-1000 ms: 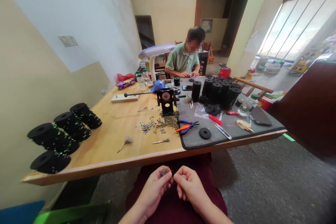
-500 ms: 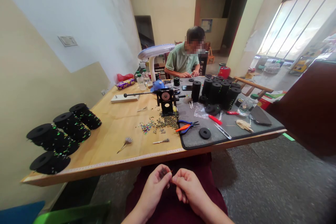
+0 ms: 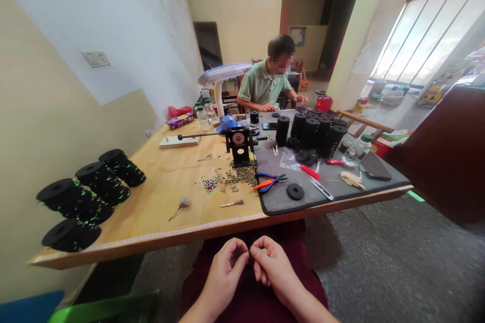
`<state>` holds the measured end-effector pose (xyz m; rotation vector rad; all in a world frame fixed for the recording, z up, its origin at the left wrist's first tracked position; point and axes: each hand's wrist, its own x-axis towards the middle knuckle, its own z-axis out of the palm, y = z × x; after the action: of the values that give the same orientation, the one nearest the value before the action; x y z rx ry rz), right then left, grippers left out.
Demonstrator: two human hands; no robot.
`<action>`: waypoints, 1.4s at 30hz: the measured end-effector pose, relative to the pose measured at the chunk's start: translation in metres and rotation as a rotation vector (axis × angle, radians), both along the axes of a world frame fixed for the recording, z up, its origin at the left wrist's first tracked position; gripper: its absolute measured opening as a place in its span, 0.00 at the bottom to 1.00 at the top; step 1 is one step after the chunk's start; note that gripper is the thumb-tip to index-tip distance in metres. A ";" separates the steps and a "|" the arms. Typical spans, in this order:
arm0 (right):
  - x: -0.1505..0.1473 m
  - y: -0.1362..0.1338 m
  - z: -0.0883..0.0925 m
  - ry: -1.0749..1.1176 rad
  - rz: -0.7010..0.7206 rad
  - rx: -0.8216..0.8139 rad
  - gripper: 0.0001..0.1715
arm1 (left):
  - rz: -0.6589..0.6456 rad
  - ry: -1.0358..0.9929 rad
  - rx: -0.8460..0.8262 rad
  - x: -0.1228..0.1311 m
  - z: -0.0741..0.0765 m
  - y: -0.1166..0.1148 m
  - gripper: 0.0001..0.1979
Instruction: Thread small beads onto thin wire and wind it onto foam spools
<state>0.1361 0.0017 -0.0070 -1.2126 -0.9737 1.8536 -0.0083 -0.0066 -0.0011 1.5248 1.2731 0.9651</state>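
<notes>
My left hand (image 3: 226, 268) and my right hand (image 3: 273, 267) are close together over my lap, below the table's front edge. Thumb and fingertips are pinched on each, and the two pinches almost meet. Whatever lies between them is too small to make out. Nearest on the table is a thin white-handled brush (image 3: 232, 204). Beyond it lie a heap of small metal pieces (image 3: 239, 177) and a scatter of coloured beads (image 3: 210, 183). Blue-handled pliers (image 3: 270, 182) with an orange part rest at the grey mat's edge, near a black foam disc (image 3: 295, 192).
A black winding device (image 3: 240, 146) stands mid-table before a desk lamp (image 3: 223, 73). Black foam spools (image 3: 102, 181) stand at left; more stacked black rolls (image 3: 311, 131) are at right. Tweezers (image 3: 321, 189) lie on the grey mat (image 3: 280, 204). A co-worker (image 3: 261, 83) sits opposite.
My hands stay over my lap; the left fingers have shifted slightly, and the fingertips are a little further apart. Across the table, the co-worker's one hand has moved out toward the stacked rolls.
</notes>
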 end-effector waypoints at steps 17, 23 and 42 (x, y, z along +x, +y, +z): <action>0.004 0.002 -0.003 0.125 -0.157 0.060 0.32 | -0.092 -0.266 -0.248 0.004 0.005 0.001 0.10; 0.002 0.001 -0.004 0.094 -0.132 0.095 0.30 | -0.077 -0.216 -0.311 0.005 0.005 0.003 0.06; 0.004 0.003 -0.002 0.049 -0.019 0.073 0.33 | 0.038 0.054 -0.148 0.004 0.006 0.006 0.11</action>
<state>0.1400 0.0043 -0.0094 -1.1234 -0.9913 1.8091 -0.0040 -0.0006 0.0047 1.4245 1.3853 0.8392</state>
